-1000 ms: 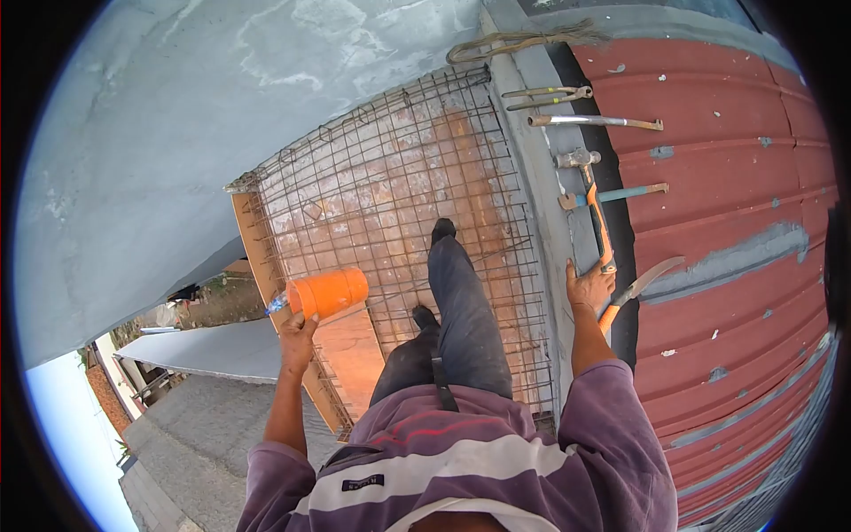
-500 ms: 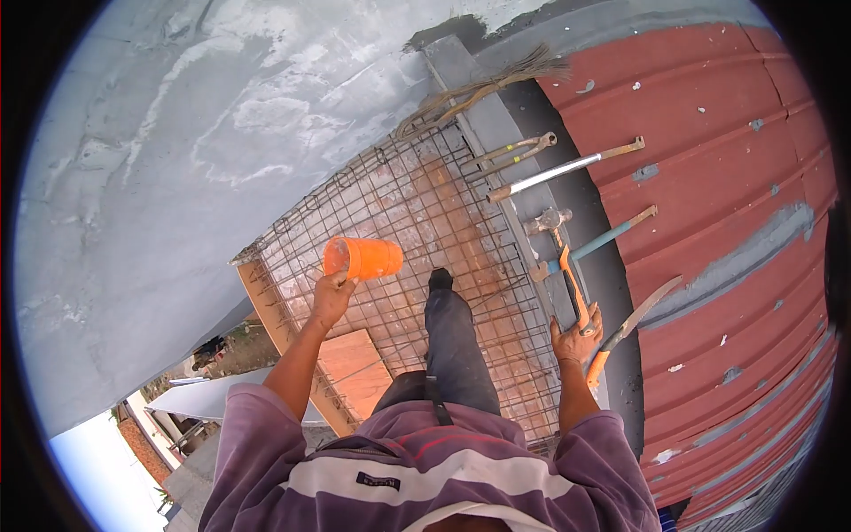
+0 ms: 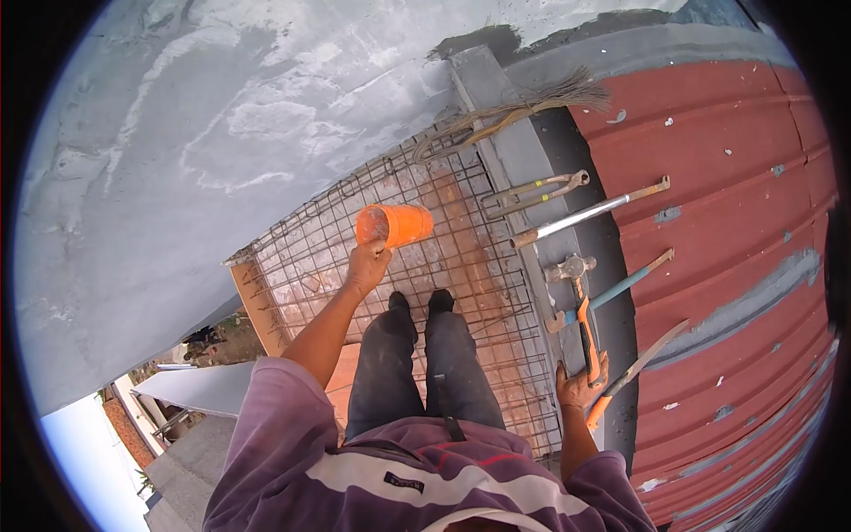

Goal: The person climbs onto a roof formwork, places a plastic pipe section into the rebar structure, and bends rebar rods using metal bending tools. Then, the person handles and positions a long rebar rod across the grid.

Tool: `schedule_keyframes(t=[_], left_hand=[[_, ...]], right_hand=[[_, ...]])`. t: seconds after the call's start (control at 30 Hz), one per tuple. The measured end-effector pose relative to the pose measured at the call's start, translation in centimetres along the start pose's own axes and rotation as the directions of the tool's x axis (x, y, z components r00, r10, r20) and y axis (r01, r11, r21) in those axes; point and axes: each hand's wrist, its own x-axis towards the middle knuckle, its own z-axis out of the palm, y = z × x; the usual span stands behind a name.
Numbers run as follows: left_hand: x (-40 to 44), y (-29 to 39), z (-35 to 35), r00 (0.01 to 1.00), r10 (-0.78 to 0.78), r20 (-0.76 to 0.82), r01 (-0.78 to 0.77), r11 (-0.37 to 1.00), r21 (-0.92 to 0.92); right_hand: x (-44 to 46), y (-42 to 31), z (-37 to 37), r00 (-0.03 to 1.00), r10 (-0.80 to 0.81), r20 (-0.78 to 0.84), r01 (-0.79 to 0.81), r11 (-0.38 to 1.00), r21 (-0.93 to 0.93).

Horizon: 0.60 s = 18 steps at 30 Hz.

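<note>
The orange bucket [image 3: 401,226] is held by the left hand [image 3: 370,262], closed on the near side of its rim; the bucket is tipped on its side just beyond the grip, its mouth turned left. The left forearm is stretched forward and inward above the rebar mesh [image 3: 483,306]. The fingers are largely hidden by the hand and bucket, and what coats the inside is hard to make out.

The right hand [image 3: 581,387] is set low and to the right, spread around the butt of the hammer [image 3: 585,330]; whether the handle is gripped or only touched cannot be told. Just right of that hand an orange-handled machete [image 3: 640,365] is laid; beyond the hammer's head, a silver pipe [image 3: 589,215]. The right elbow is covered by the sleeve [image 3: 607,496], which is cut off below.
</note>
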Motion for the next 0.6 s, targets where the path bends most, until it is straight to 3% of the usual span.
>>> schedule_keyframes(t=[0.2, 0.3, 0.5, 0.6], left_hand=[[1.9, -3.4, 4.4, 0.98, 0.162, -0.115, -0.161, 0.987, 0.023], [1.9, -3.8, 5.0, 0.991, 0.12, -0.058, -0.119, 0.993, 0.015], [1.2, -2.9, 3.9, 0.977, 0.192, -0.088, -0.189, 0.981, 0.041], [1.8, -2.1, 3.5, 0.99, 0.138, -0.018, -0.138, 0.99, 0.031]], right_hand=[[0.2, -0.7, -0.5, 1.0, -0.01, -0.019, 0.01, 1.0, -0.023], [0.2, -0.7, -0.7, 0.999, -0.01, -0.035, 0.01, 1.0, -0.023], [0.3, -0.4, -0.5, 1.0, 0.009, 0.008, -0.009, 1.0, -0.027], [0.3, -0.3, -0.3, 0.999, 0.029, 0.023, -0.028, 0.999, -0.034]])
